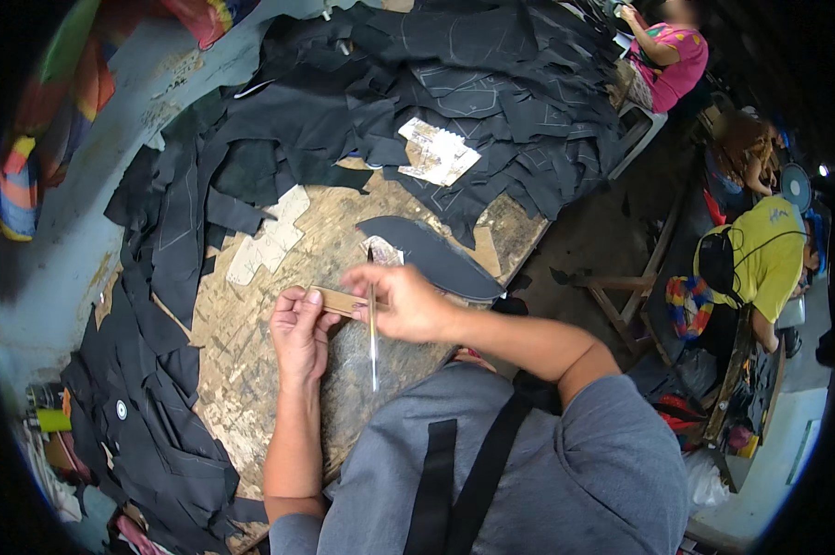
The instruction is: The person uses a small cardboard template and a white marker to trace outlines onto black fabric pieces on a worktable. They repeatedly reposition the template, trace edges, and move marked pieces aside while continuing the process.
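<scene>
My left hand [299, 319] pinches one end of a flat tan strip [340, 302], thumb on top. My right hand [406, 302] is closed around a slender pen-like tool [374, 356], its dark pointed end up and its pale end down. The strip's other end reaches the right hand's fingers, which partly hide it; I cannot tell whether they grip it too. Just beyond the right hand lies a curved black piece [436, 257] like leather, with a marked white pattern piece [383, 250] beside its left end.
Black sheets with pale outlines [491, 92] heap over the far and left parts of the worn wooden table [242, 351]. Pale pattern pieces [441, 153] lie among them. A person in pink [681, 65] sits far right; another in yellow [764, 250] works nearer, by a wooden frame [635, 287].
</scene>
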Demonstrator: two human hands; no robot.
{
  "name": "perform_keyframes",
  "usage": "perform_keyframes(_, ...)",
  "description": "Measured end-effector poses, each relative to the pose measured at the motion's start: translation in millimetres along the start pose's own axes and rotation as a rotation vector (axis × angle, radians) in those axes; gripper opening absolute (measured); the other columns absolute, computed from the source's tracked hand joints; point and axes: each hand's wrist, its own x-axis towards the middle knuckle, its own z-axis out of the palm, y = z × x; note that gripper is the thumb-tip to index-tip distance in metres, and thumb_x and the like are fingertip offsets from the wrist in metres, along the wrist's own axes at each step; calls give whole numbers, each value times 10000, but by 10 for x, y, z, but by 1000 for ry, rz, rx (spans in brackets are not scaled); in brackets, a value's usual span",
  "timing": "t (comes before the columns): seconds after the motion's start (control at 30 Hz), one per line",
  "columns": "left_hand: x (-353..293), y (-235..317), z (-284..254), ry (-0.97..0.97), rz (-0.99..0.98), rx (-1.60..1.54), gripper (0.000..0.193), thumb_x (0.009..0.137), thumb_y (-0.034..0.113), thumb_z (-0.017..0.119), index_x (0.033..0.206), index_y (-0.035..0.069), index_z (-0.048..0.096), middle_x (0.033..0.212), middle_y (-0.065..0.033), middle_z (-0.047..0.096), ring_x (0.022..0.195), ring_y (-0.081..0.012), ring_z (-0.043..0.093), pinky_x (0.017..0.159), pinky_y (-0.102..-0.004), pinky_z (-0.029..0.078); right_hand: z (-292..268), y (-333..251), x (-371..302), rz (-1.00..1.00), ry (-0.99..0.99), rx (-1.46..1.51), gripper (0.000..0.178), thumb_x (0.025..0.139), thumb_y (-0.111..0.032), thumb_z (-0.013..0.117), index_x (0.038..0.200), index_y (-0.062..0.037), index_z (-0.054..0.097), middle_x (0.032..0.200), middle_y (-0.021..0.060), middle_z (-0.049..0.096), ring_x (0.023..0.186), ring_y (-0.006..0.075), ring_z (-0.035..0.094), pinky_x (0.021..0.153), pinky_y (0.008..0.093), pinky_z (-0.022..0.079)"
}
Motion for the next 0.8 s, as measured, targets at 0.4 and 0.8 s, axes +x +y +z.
perform_keyframes(0.4, 339, -104, -335, 173, 452, 731, 193, 838, 35, 680, 995, -7, 575, 917, -63, 637, 834, -137, 620, 772, -258, 507, -805, -87, 199, -268, 474, -648, 396, 763, -345, 733, 962, -21, 622, 850, 198, 637, 855, 347, 623, 780, 427, 491)
perform_keyframes(0.8, 487, 113, -392, -94, 363, 1805, 463, 859, 340, 616, 1252, 98, 574, 1433, -125, 417, 1374, -304, 306, 1105, -548, 182, -134, 751, 246, -495, 437, -983, 209, 737, -19, 651, 933, -87, 628, 1073, 139, 646, 1137, 355, 540, 890, 460, 407)
